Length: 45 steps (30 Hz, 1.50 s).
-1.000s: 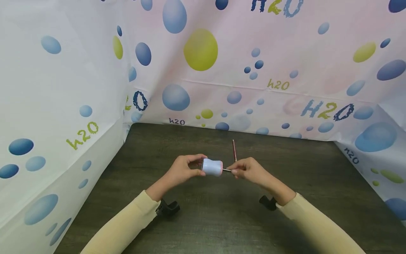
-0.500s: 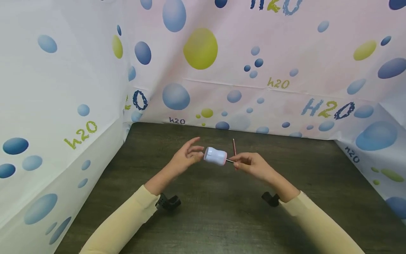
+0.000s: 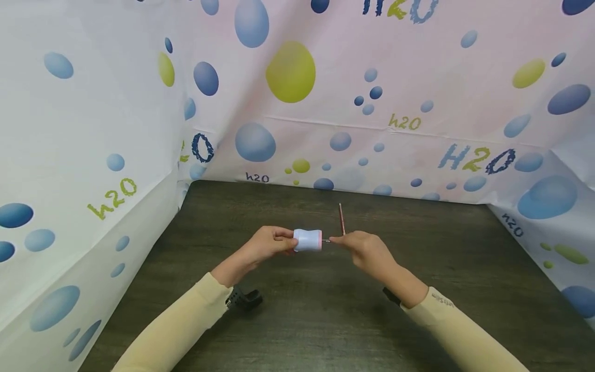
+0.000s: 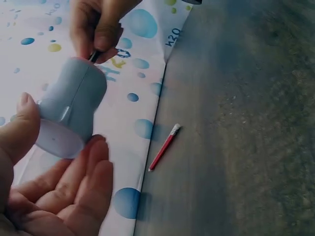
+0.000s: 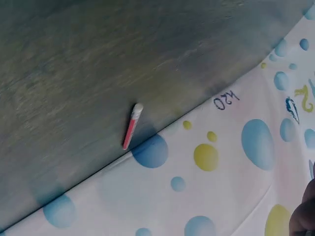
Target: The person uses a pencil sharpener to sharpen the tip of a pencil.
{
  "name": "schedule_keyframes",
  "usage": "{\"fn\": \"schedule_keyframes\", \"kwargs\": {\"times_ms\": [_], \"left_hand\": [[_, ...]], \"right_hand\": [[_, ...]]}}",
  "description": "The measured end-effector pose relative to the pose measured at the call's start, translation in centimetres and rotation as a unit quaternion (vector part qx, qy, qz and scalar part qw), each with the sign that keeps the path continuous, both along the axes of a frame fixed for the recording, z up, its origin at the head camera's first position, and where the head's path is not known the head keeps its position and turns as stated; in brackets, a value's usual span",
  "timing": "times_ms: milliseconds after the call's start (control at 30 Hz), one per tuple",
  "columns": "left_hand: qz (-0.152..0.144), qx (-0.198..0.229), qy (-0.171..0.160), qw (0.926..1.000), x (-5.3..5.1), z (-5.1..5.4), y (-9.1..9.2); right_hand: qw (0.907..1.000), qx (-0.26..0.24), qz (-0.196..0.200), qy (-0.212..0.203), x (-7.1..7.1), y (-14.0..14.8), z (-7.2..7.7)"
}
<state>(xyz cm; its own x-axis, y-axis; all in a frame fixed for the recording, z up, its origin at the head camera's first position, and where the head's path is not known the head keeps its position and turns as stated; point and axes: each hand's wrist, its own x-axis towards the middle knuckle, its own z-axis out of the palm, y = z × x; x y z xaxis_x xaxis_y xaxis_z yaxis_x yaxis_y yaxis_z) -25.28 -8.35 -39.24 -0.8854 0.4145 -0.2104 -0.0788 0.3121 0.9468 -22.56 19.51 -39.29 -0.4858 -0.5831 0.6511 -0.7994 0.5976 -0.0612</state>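
Note:
A light blue, waisted pencil sharpener (image 3: 307, 240) with a pink end lies sideways in the air between both hands. My left hand (image 3: 265, 244) holds its plain end, thumb on one side and fingers on the other. In the left wrist view, the sharpener (image 4: 75, 102) has its translucent end toward the left palm. From the pink end sticks a thin dark rod (image 3: 326, 241), pinched by my right hand (image 3: 372, 253); most of the rod is hidden in those fingers. In the right wrist view only a bit of the right hand (image 5: 303, 211) shows at the edge.
A red pencil (image 3: 341, 219) with a whitish end lies on the dark wooden table (image 3: 297, 320) behind the right hand. White sheeting (image 3: 418, 77) with blue and yellow dots stands at the back and sides.
The left hand's fingers were spread off the sharpener half a second ago and grip its end again now. The right hand has turned over, knuckles up, while keeping the rod pinched.

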Motion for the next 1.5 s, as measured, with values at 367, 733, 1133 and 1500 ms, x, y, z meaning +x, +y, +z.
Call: {"fn": "schedule_keyframes", "kwargs": {"times_ms": [367, 733, 1133, 1500], "left_hand": [[-0.024, -0.042, 0.254, 0.9659, 1.7, 0.2, 0.2], [-0.018, 0.013, 0.100, 0.9948, 0.7, 0.9, -0.4], [-0.022, -0.003, -0.056, 0.9982, 0.0, 0.0, -0.4], [0.017, -0.011, 0.107, 0.9940, 0.6, 0.3, 0.0]], "right_hand": [[0.7987, -0.112, 0.042, -0.590, -0.9, 1.3, 1.5], [0.8921, -0.060, 0.004, -0.448, -0.8, 1.4, 1.7], [0.9969, 0.007, 0.006, -0.079, -0.1, 0.5, 0.2], [0.9534, -0.054, 0.004, -0.297, -0.3, 0.2, 0.7]]}}
